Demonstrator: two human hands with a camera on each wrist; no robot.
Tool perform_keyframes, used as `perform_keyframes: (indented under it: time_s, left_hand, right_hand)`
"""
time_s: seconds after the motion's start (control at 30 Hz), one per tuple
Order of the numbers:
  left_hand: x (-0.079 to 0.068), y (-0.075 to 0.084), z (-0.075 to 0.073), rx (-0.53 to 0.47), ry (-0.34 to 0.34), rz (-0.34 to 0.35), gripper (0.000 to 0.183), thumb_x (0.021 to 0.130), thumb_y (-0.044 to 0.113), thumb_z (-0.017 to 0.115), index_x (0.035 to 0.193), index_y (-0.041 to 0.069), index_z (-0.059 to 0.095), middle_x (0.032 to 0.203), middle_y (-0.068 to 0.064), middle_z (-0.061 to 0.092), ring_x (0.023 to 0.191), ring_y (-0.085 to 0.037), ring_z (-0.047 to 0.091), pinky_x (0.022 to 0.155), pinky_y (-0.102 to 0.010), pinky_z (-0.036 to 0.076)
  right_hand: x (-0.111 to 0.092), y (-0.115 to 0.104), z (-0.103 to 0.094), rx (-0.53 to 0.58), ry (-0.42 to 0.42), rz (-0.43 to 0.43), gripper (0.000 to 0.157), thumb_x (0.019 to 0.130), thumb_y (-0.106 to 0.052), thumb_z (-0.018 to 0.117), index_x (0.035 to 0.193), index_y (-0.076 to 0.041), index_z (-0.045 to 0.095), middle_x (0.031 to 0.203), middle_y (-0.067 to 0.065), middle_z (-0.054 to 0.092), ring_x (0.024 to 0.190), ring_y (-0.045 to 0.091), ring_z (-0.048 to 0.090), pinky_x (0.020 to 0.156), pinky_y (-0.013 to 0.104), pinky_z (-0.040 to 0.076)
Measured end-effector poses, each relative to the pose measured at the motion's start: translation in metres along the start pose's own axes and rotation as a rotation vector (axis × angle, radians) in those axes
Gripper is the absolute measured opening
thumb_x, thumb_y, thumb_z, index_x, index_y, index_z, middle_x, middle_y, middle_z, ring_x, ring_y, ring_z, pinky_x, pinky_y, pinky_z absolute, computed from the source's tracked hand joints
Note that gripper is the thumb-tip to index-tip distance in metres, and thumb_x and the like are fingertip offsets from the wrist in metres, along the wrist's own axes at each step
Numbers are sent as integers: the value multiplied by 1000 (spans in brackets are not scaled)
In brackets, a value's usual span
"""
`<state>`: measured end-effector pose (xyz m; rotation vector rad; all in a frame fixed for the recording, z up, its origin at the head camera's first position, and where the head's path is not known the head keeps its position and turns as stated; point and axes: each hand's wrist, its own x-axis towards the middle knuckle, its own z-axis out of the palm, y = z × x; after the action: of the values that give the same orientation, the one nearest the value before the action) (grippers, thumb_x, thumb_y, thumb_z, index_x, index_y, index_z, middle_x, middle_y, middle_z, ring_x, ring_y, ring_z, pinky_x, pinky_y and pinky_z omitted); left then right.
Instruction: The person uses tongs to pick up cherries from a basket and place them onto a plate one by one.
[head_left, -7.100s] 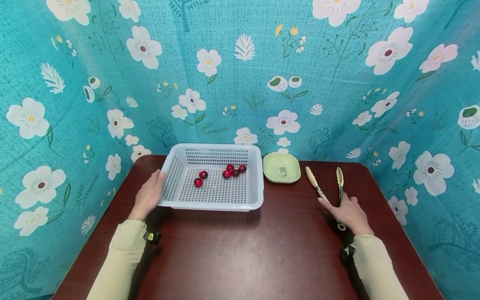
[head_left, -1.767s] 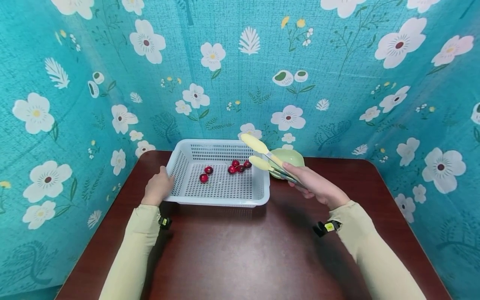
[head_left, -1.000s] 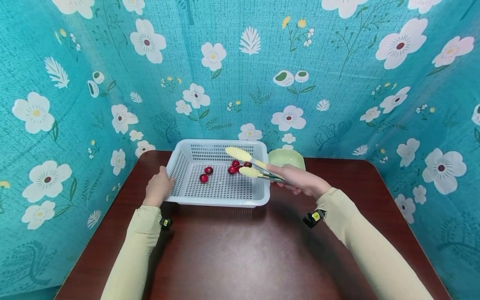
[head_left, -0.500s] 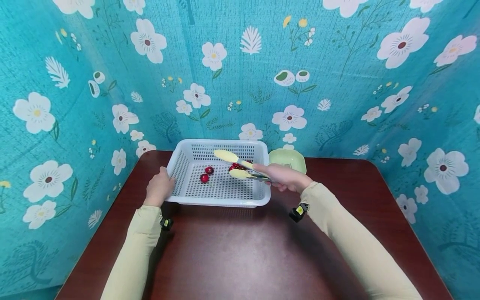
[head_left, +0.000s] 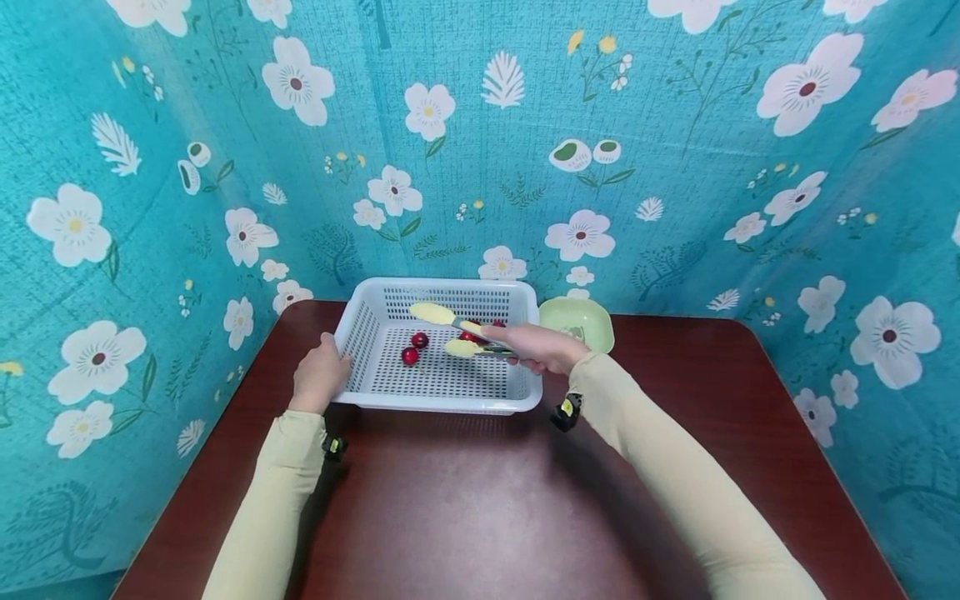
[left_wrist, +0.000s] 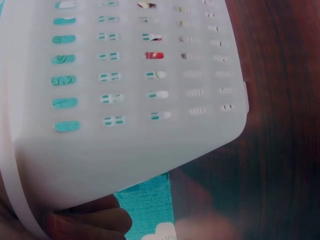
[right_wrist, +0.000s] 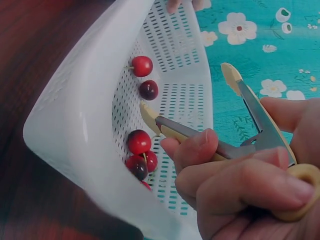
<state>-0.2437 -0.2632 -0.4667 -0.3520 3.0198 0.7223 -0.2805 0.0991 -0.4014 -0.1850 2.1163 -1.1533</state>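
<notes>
My left hand grips the left rim of a white perforated plastic basket; in the left wrist view its curled fingers show beneath the rim. My right hand holds food tongs with pale yellow tips over the basket. The tong arms stand apart, with nothing between the tips. Two red cherries lie left of the tips. Several more, such as a cherry in the right wrist view, cluster nearer my right hand. In the head view, the tongs and hand partly cover that cluster.
A light green dish stands right of the basket, partly behind my right hand. Both rest near the back edge of a dark red-brown table. A teal flowered cloth hangs behind and at both sides.
My right hand first touched the tongs lying on the table at right, then lifted them. Lately it has carried them left, from the basket's right rim to above the cherries. The left hand stays on the rim.
</notes>
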Motion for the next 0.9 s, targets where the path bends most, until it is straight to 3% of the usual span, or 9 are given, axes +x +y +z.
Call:
perform_keyframes:
  time_s: [0.1, 0.27, 0.37, 0.6, 0.73, 0.9]
  left_hand:
    - [0, 0, 1, -6, -2, 3, 46, 104, 20, 57, 134, -9, 39, 112, -34, 63, 87, -43, 70, 80, -59, 58]
    - [1, 0, 3, -5, -2, 9, 44, 104, 19, 57, 133, -8, 40, 111, -34, 64, 86, -43, 71, 79, -60, 59]
    - [1, 0, 2, 5, 0, 13, 42, 104, 19, 56, 131, -9, 40, 108, -33, 64, 85, -42, 70, 78, -59, 58]
    - [2, 0, 1, 17, -2, 16, 41, 104, 19, 55, 131, -9, 41, 106, -32, 64, 85, -42, 70, 75, -57, 57]
    - [3, 0, 1, 18, -4, 10, 41, 104, 20, 55, 131, -9, 41, 106, -32, 65, 85, -41, 70, 76, -56, 57]
    - [3, -2, 1, 30, 5, 9, 40, 104, 19, 55, 129, -9, 42, 104, -32, 65, 84, -41, 70, 73, -56, 57]
  right_hand:
    - [6, -2, 2, 4, 0, 13, 56, 103, -61, 47, 145, -24, 55, 103, 9, 53, 50, 14, 26, 51, 28, 27]
    - [16, -4, 7, 23, 6, 33, 58, 104, -58, 47, 151, -24, 51, 127, 19, 54, 48, 13, 25, 50, 27, 26]
    - [22, -5, 9, 16, 19, 45, 59, 104, -58, 47, 151, -22, 51, 115, 20, 56, 48, 13, 25, 50, 27, 25]
    - [27, -8, 14, 11, 41, 61, 62, 102, -59, 50, 151, -21, 52, 118, 18, 57, 51, 13, 28, 51, 28, 27]
    - [30, -7, 15, 3, 39, 64, 62, 103, -59, 49, 150, -18, 53, 96, 10, 53, 52, 13, 28, 53, 28, 27]
    - [36, -7, 15, -13, 40, 54, 62, 103, -57, 50, 149, -16, 55, 88, 8, 52, 49, 12, 28, 51, 27, 27]
